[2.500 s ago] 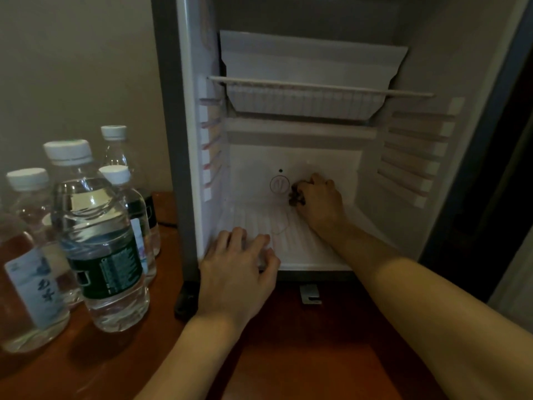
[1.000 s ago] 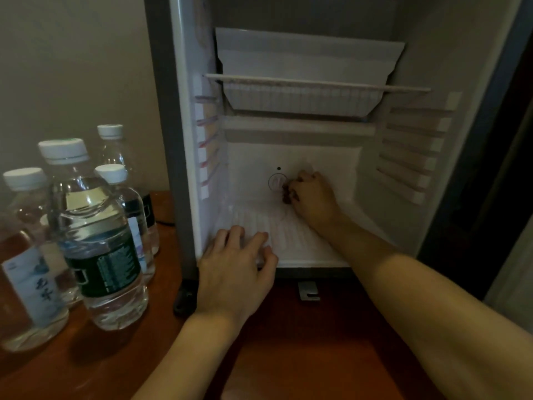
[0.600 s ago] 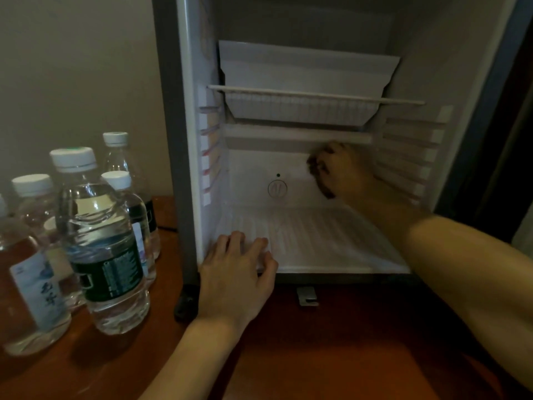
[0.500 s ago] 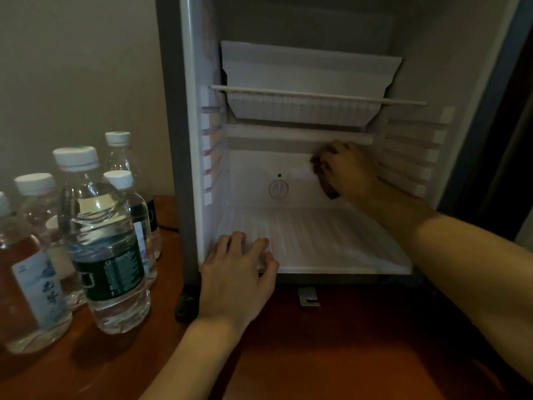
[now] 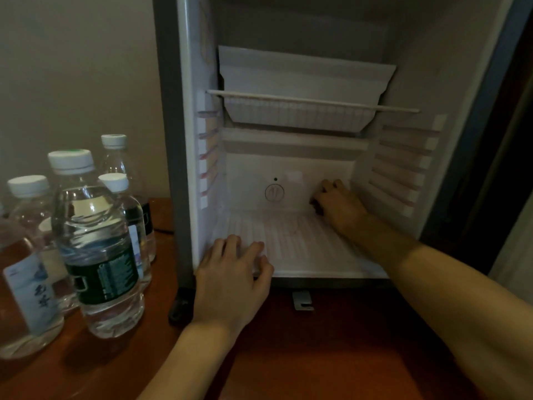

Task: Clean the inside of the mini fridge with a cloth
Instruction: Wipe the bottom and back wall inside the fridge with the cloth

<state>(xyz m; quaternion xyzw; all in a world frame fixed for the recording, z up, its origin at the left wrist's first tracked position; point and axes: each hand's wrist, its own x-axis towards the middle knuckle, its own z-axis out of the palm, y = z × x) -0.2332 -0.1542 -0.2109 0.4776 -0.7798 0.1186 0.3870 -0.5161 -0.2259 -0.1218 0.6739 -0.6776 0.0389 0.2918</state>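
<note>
Mini fridge (image 5: 187, 140): door open, white inside, standing on a reddish-brown wooden counter (image 5: 317, 356). Ribbed white floor; slotted rails down both side walls.

Wire shelf (image 5: 311, 102): one, set across the upper part of the inside, with a white angled panel behind and below it.

Round dial (image 5: 274, 192): on the back wall, low and near the middle, a small dark dot just above it.

Right hand (image 5: 339, 204): reached deep inside, at the back right corner where the floor meets the back wall. Fingers curled around a small dark cloth (image 5: 316, 205), of which only a scrap shows at the left side of the fist, against the back wall just right of the dial.

Left hand (image 5: 230, 281): flat and relaxed, fingers spread, resting on the front left edge of the fridge floor; grasps nothing.

Water bottles (image 5: 98, 241): a cluster of clear plastic ones with white caps, upright on the counter at its left edge, beside the fridge's left outer wall. The nearest and tallest carries a dark green label; another at the far left carries a pale label with dark characters.

Small metal bracket (image 5: 302, 301): on the counter just in front of the fridge's lower front edge, near the middle.
</note>
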